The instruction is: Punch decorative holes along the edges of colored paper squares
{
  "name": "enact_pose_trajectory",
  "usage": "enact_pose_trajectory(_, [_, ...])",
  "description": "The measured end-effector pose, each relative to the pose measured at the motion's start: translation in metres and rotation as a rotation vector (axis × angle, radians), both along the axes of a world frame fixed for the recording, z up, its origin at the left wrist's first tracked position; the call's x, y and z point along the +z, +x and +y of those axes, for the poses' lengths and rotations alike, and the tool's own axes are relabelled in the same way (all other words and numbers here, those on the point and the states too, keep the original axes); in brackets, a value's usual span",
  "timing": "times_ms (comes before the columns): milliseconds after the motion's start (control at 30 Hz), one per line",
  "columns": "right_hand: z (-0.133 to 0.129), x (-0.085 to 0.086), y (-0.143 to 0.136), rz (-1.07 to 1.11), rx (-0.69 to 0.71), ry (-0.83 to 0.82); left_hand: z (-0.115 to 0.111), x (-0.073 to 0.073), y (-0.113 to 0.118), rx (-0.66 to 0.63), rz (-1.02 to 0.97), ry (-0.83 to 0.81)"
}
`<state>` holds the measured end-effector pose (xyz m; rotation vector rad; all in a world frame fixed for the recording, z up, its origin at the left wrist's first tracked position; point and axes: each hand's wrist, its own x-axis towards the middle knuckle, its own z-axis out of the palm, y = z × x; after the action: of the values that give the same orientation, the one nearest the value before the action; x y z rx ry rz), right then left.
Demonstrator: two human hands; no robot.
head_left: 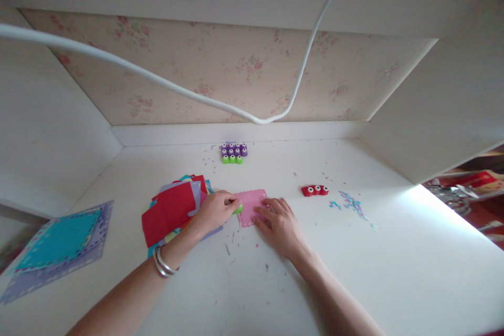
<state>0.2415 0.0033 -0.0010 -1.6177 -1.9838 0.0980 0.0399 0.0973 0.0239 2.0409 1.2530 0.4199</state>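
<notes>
A pink sheet of paper (pixel 252 206) with a scalloped, punched edge lies flat on the white table. My left hand (pixel 216 211) is closed around a small green craft punch (pixel 238 209) at the paper's left edge; the fingers partly cover the punch. On the paper's right side rests my right hand (pixel 279 220), its fingers stretched out and lying on the sheet. Close to the left hand is a loose pile of coloured paper, with a red sheet (pixel 169 211) on top.
Purple and green punches (pixel 232 152) stand in rows near the back wall. Three red punches (pixel 315 190) sit to the right, beside scattered paper bits (pixel 352 203). Turquoise sheets (pixel 59 239) with punched borders lie at far left. A white cable (pixel 189 93) hangs across the view.
</notes>
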Motion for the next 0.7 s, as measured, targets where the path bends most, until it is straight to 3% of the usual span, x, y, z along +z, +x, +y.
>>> enact_pose_trajectory(133, [0.001,-0.001,0.0,-0.001,-0.009,-0.014,0.005,-0.003,0.006,0.034,0.069,-0.113])
enact_pose_trajectory(400, [-0.001,-0.003,-0.001,-0.002,-0.018,-0.03,0.01,-0.013,0.017,0.031,0.108,-0.156])
enact_pose_trajectory(700, [0.0,-0.002,-0.002,0.024,-0.026,0.003,0.007,0.005,0.009,-0.017,0.107,-0.139])
